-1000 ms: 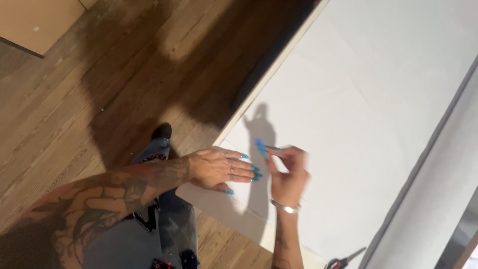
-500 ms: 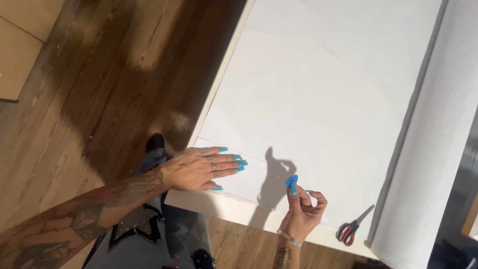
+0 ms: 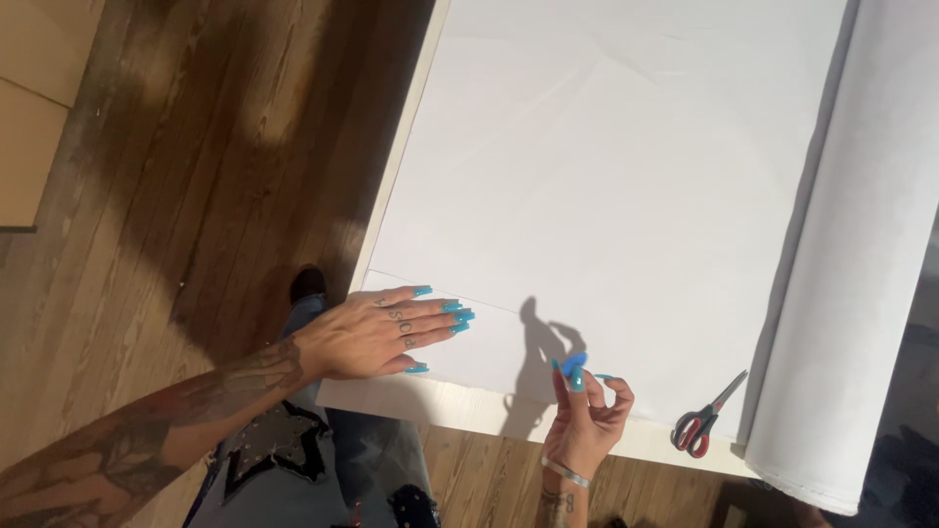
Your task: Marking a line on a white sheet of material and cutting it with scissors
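Note:
My left hand [image 3: 377, 337] lies flat, palm down, on the near left corner of a large white sheet [image 3: 606, 176], its fingers stretched out to the right. A faint straight line runs across the sheet just beyond the fingertips. My right hand [image 3: 587, 411] is raised over the sheet's near edge with the fingertips pinched together. I cannot make out anything between them. Both hands have long turquoise nails, and a silver bracelet [image 3: 567, 474] circles the right wrist. The hands are about a hand's width apart.
Red-handled scissors [image 3: 699, 425] lie on the sheet's near right corner. A thick white roll [image 3: 851, 293] runs along the right side. A pale board [image 3: 469, 406] carries the sheet over a wooden floor [image 3: 215, 147]. Cardboard [image 3: 34, 98] lies far left. My jeans leg [image 3: 284, 460] and dark shoe [image 3: 308, 284] are below.
The view has swung, bringing the scissors and roll into sight. My right hand drew away from my left hand toward the near edge. My left hand stays flat on the sheet.

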